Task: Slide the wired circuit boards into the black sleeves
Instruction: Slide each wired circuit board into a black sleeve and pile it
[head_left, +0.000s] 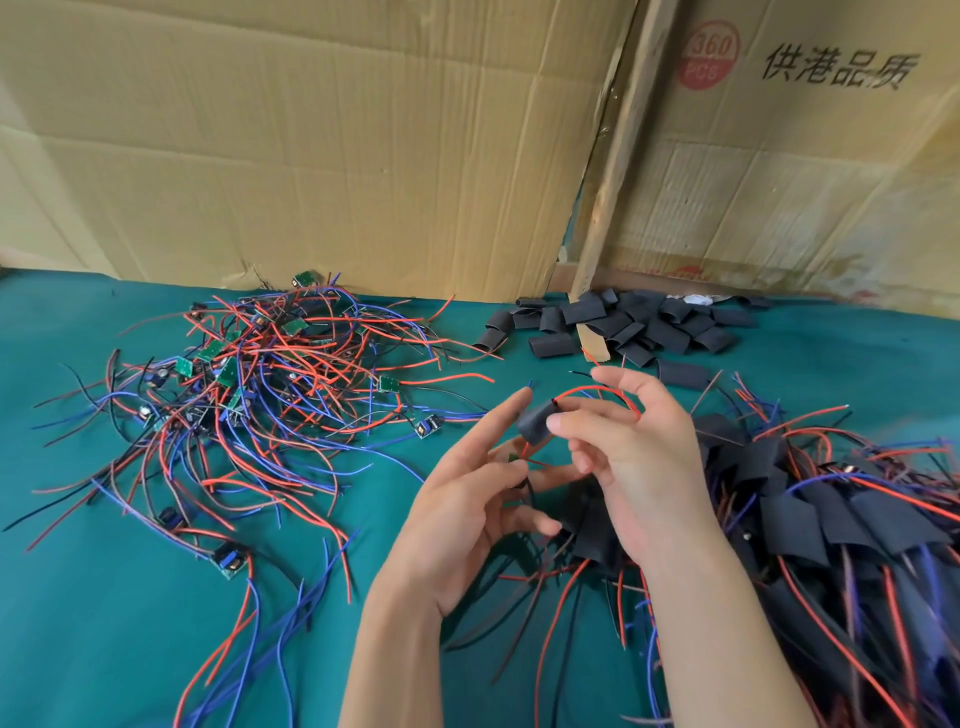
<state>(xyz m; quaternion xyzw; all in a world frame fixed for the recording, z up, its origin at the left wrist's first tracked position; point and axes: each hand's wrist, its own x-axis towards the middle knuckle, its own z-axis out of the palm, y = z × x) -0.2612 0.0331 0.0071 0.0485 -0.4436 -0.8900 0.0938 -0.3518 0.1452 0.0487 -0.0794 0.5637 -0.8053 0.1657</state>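
Sleeve (537, 423): above table (104, 623), centre; right hand (639, 467) pinches it, red wire (602, 392) emerging. Left hand (467, 499): grip apparently on board (514, 458), largely hidden. Loose boards (234, 374) left; sleeves (623, 322) behind.

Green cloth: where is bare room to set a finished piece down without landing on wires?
Bare green cloth lies at the near left, below the loose circuit boards. A second patch, far right, sits beside the empty black sleeves. It is crowded under both hands and across the sleeved pile.
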